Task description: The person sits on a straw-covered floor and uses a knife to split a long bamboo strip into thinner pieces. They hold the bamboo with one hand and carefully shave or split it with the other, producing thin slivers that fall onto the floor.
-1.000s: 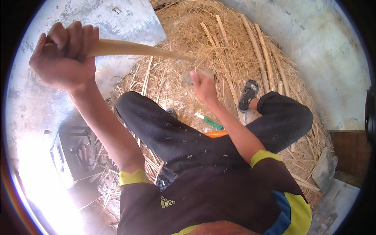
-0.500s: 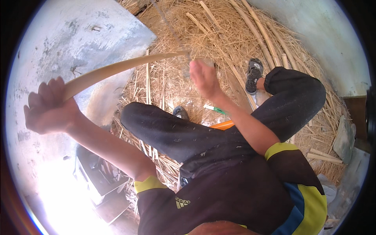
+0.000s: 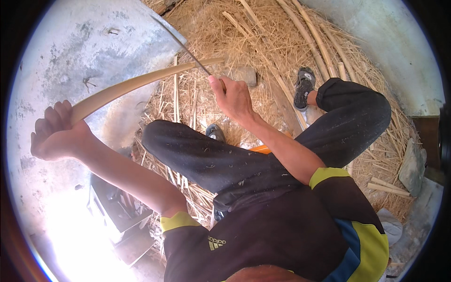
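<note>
My left hand (image 3: 58, 131) is closed around the near end of a long, flat bamboo strip (image 3: 127, 87), held up at the left. The strip bows away to the right, its far end above the littered floor. Closed around the handle of a long, thin-bladed knife is my right hand (image 3: 232, 98); the handle is mostly hidden in the fingers. The dark knife blade (image 3: 181, 43) points up and to the left. It crosses the strip close to its far end; whether the two touch I cannot tell.
Straw-like shavings (image 3: 225, 35) cover the floor, with long bamboo poles (image 3: 312, 44) at the far right. A flat block (image 3: 245, 75) lies beyond my right hand. Pale walls stand on both sides. Part of an orange object (image 3: 260, 149) shows between my legs; a grey stone slab (image 3: 413, 167) leans at right.
My right hand has moved a little to the left. The knife blade, blurred before, has swung left and now shows sharply across the strip. My left hand and the strip have barely shifted.
</note>
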